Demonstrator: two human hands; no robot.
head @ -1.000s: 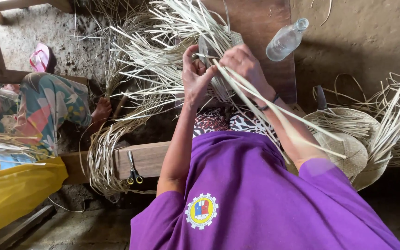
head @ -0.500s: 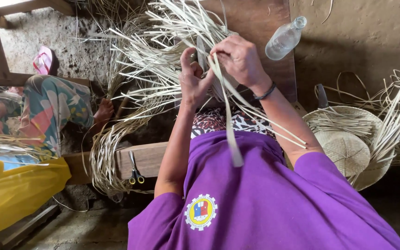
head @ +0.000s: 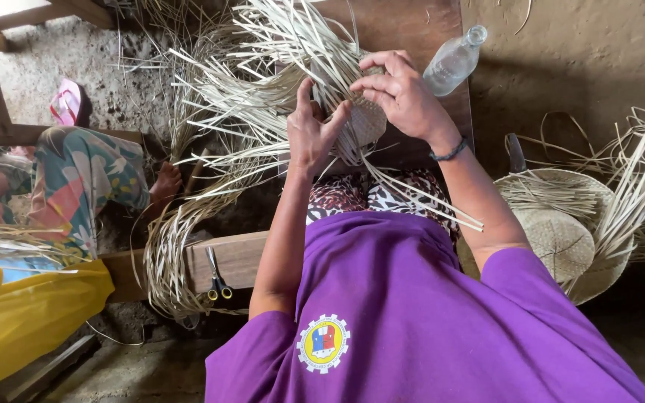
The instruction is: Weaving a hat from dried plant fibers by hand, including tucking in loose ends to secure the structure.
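Both hands are raised in front of me around a half-woven piece of pale straw (head: 367,119). My left hand (head: 313,130) grips it from the left, thumb up against the strands. My right hand (head: 401,93) curls over its top right edge, fingers pinching strips. Long loose straw strips (head: 263,82) fan out from the piece to the left and upward, and a few hang down over my patterned lap toward the right. I wear a purple shirt and a dark wristband on the right wrist.
A clear plastic bottle (head: 453,60) lies on the wooden board behind my hands. Woven straw hats (head: 561,239) and loose strips are stacked at right. Scissors (head: 216,280) rest on a wooden bench (head: 244,257). Another person in floral clothes (head: 83,186) sits at left.
The long strip that my right hand was pulling down across my chest is drawn in. Both hands have closed in together on the woven piece.
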